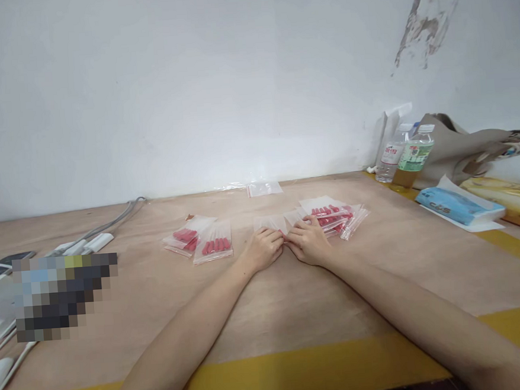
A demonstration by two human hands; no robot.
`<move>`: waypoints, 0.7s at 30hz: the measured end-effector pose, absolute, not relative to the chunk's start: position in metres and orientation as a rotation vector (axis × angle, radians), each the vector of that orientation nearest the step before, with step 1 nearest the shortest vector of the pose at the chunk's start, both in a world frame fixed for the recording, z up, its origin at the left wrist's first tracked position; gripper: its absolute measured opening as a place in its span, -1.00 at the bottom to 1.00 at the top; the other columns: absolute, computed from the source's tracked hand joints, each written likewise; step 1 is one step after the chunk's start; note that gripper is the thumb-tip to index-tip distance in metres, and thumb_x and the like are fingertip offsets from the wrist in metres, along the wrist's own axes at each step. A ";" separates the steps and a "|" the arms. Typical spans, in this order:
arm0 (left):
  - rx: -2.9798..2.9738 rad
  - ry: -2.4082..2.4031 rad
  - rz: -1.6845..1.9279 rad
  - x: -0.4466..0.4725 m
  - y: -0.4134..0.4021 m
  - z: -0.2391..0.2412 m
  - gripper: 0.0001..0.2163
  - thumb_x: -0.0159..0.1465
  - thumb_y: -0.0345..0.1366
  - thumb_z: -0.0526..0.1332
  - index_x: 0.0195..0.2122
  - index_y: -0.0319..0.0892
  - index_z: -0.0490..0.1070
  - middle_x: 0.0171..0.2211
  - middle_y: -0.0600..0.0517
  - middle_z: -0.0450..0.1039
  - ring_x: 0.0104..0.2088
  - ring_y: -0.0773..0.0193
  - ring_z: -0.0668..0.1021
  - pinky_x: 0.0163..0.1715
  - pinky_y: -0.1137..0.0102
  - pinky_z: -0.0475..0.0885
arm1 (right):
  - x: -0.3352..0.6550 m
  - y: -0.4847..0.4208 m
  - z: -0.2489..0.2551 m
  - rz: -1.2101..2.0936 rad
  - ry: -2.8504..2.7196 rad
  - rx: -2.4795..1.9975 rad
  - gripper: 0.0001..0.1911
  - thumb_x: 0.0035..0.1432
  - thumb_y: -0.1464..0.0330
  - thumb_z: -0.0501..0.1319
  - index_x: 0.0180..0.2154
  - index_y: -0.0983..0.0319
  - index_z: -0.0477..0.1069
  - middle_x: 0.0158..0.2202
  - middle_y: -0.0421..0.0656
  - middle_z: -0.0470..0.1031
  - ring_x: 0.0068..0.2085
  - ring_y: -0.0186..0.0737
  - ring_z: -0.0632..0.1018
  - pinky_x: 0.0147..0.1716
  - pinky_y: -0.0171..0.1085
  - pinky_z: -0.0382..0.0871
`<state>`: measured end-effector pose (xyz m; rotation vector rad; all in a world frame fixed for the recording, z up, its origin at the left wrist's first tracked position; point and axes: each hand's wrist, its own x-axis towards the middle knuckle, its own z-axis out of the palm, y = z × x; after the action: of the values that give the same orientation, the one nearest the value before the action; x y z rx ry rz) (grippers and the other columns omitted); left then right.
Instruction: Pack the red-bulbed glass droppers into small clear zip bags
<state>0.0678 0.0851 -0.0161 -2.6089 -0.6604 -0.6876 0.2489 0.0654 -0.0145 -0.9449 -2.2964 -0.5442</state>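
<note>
My left hand (265,249) and my right hand (308,242) meet at the middle of the table, fingers curled and fingertips nearly touching. Between them they pinch the near edge of a clear zip bag (271,223), which lies flat beyond my fingers. Its contents are mostly hidden by the hands. Just past my right hand is a pile of zip bags (327,211) holding red pieces. Left of my left hand lie a zip bag of several red pieces (216,245) and a small overlapping stack of similar bags (186,237).
Flat clear bags (265,188) lie against the wall. On the right stand two bottles (413,157), a blue tissue pack (459,205), a yellow pack (507,198) and a grey bag (465,145). Cables (110,220) and white plugs (98,243) occupy the left side.
</note>
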 end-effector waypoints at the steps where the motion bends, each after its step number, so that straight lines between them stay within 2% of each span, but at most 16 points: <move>1: -2.607 -0.668 -0.683 0.068 0.085 -0.016 -0.84 0.22 -0.42 0.03 -0.35 -0.20 0.39 -0.33 -0.02 0.44 -0.26 0.23 0.47 -0.22 0.31 0.31 | 0.249 0.065 -0.014 -0.533 -2.295 -0.955 -0.80 0.16 0.38 0.03 -0.38 0.22 0.41 -0.46 -0.16 0.48 -0.32 -0.25 0.36 -0.10 -0.12 -0.05; 6: -2.586 -0.728 -0.677 0.061 0.081 -0.013 -0.80 0.25 -0.40 -0.03 -0.37 -0.20 0.38 -0.39 -0.04 0.43 -0.30 0.22 0.47 -0.22 0.27 0.31 | 0.249 0.062 -0.012 -0.482 -2.269 -0.998 -0.80 0.14 0.37 0.05 -0.45 0.21 0.41 -0.47 -0.19 0.48 -0.32 -0.27 0.36 -0.07 -0.12 -0.09; 15: -2.533 -0.787 -0.673 0.019 0.065 -0.004 -0.81 0.28 -0.38 -0.03 -0.34 -0.19 0.36 -0.32 -0.03 0.44 -0.25 0.24 0.46 -0.16 0.29 0.29 | 0.251 0.061 -0.013 -0.442 -2.231 -1.002 -0.81 0.13 0.41 0.06 -0.47 0.20 0.38 -0.49 -0.25 0.48 -0.32 -0.29 0.37 -0.02 -0.09 -0.15; 21: -2.490 -0.883 -0.688 0.011 0.061 -0.003 -0.78 0.29 -0.37 -0.04 -0.42 -0.19 0.35 -0.45 -0.01 0.41 -0.36 0.25 0.45 -0.14 0.23 0.27 | 0.250 0.058 -0.008 -0.428 -2.268 -0.999 -0.81 0.11 0.42 0.07 -0.50 0.20 0.39 -0.50 -0.24 0.49 -0.32 -0.29 0.37 -0.05 -0.09 -0.14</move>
<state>0.0105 0.0615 -0.0033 -2.4898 -0.8826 -0.6884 0.2497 0.0577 -0.0077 -0.9990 -2.2683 -0.4277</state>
